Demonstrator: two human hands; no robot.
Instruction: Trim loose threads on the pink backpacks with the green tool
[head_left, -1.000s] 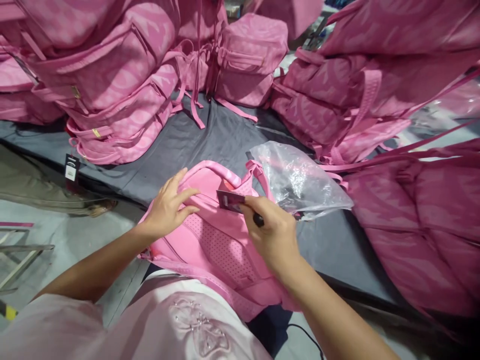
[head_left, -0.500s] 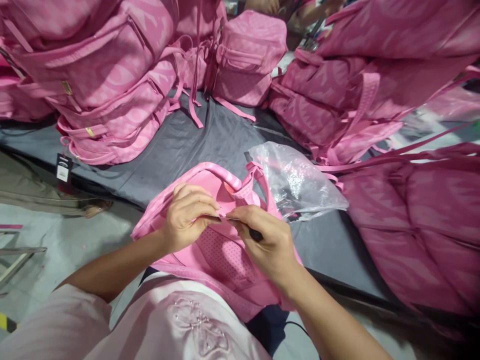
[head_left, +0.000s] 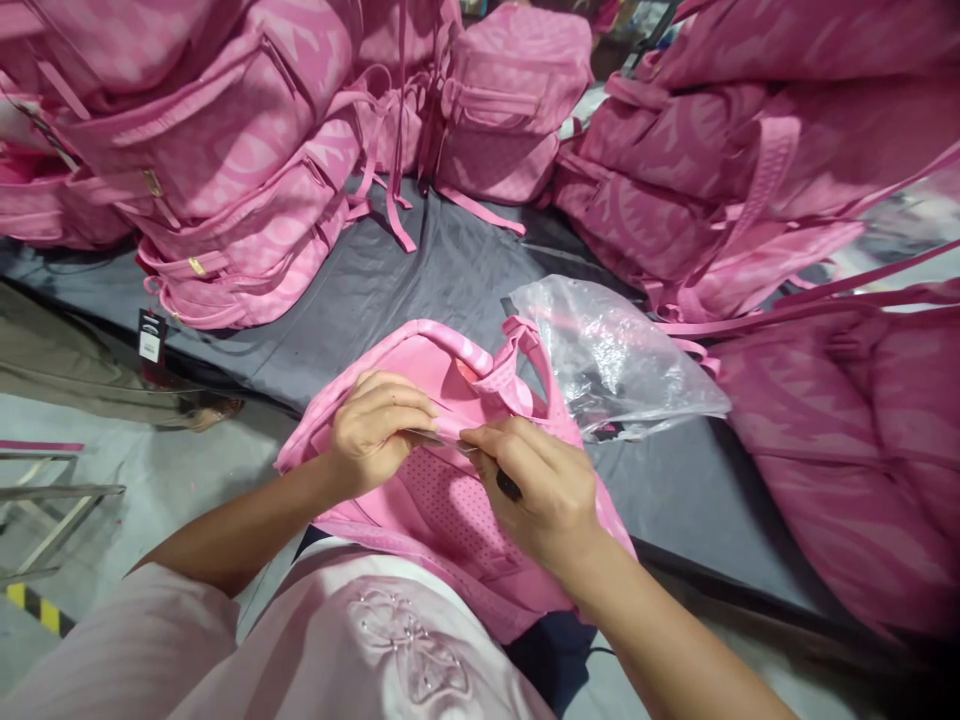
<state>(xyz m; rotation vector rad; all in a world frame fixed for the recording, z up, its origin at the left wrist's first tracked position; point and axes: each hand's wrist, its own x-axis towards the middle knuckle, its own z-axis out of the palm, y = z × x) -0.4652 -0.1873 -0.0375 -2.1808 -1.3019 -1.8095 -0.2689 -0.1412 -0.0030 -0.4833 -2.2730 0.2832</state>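
Through the head camera, my only view, the pink backpack [head_left: 450, 495] rests at the near edge of the desk [head_left: 450, 265], partly over it and against the wearer's front, its dotted panel facing up. What I see changed is the left hand [head_left: 384, 430]: a second ago its fingers were spread over the backpack, and now its grip is clenched on a thin card [head_left: 426, 437]. The right hand [head_left: 544, 485] is pinched on a thin edge opposite, with a dark object [head_left: 508, 486] tucked in its palm, too hidden for me to name. The card's printed face showed then; now I get it nearly edge-on, and cannot tell whether both edges belong to one piece. I judge the work has turned two-handed, with nobody steadying the backpack. A clear plastic bag [head_left: 615, 350] lies just beyond it, toward the desk's right end; stacked backpacks [head_left: 217, 170] line the far edge.
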